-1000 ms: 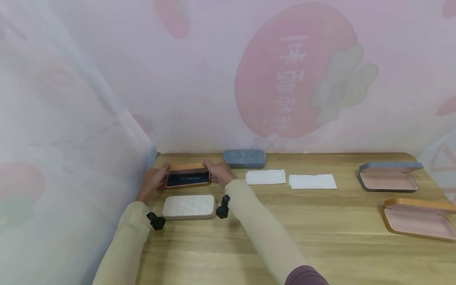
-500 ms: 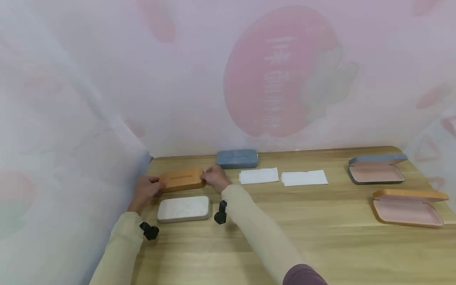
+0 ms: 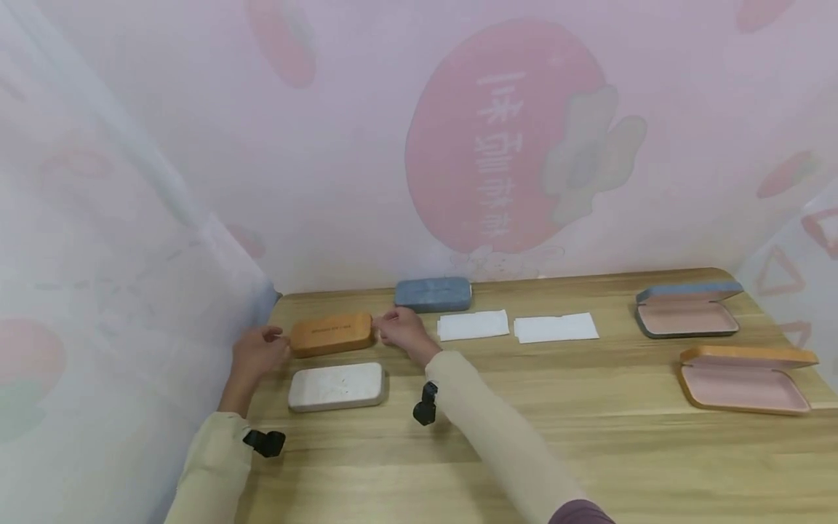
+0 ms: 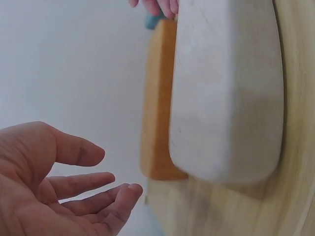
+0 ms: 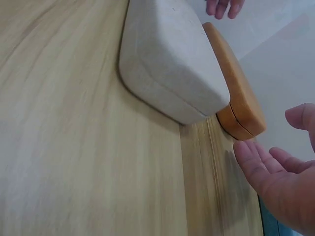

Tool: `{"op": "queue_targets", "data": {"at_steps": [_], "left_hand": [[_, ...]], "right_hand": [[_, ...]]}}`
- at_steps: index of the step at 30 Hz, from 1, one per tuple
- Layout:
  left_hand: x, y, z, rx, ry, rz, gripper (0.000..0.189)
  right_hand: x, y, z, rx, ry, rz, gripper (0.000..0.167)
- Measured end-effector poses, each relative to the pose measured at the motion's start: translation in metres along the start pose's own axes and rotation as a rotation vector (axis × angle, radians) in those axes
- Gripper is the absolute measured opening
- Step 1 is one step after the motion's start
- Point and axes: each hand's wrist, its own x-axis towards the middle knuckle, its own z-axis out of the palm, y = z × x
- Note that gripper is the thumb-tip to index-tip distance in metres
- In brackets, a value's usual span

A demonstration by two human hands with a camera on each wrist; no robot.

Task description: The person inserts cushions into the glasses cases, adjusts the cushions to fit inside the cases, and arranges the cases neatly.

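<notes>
- Head: looks forward and down from above the wooden table (image 3: 655, 466), taking in its far edge and the patterned backdrop (image 3: 347, 182).
- Left wrist: close, turned sideways, facing right along the white glasses case (image 4: 211, 98).
- Right wrist: also close, tilted, facing left.
- Both wrist views share that case and the orange glasses case (image 5: 234, 81).

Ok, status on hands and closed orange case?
Left hand, right hand open, holding nothing, one at each end. Orange case closed on the table. White case close in front.
</notes>
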Motion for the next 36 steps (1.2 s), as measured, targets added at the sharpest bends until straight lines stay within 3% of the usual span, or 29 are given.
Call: {"op": "queue_targets", "data": {"at_steps": [7,14,17,25,31,36], "left_hand": [[-0.022,0.027,0.010,-0.100,0.056,0.084,0.043],[-0.040,0.046,0.027,-0.179,0.094,0.066,0.040],[-0.046,0.055,0.032,-0.200,0.074,0.099,0.039],[-0.062,0.096,0.060,-0.277,0.049,0.308,0.029],[-0.072,0.125,0.087,-0.297,-0.033,0.330,0.030],[-0.074,0.139,0.108,-0.300,-0.061,0.348,0.031]], "right_hand": [[-0.013,0.008,-0.017,0.000,-0.033,-0.023,0.038],[-0.025,0.018,-0.034,-0.014,-0.041,-0.036,0.040],[-0.031,0.020,-0.042,-0.019,-0.038,-0.028,0.037],[-0.047,0.022,-0.072,-0.041,-0.067,-0.076,0.034],[-0.059,0.020,-0.099,-0.039,-0.043,-0.097,0.035],[-0.065,0.022,-0.118,-0.001,0.014,-0.094,0.032]]}}
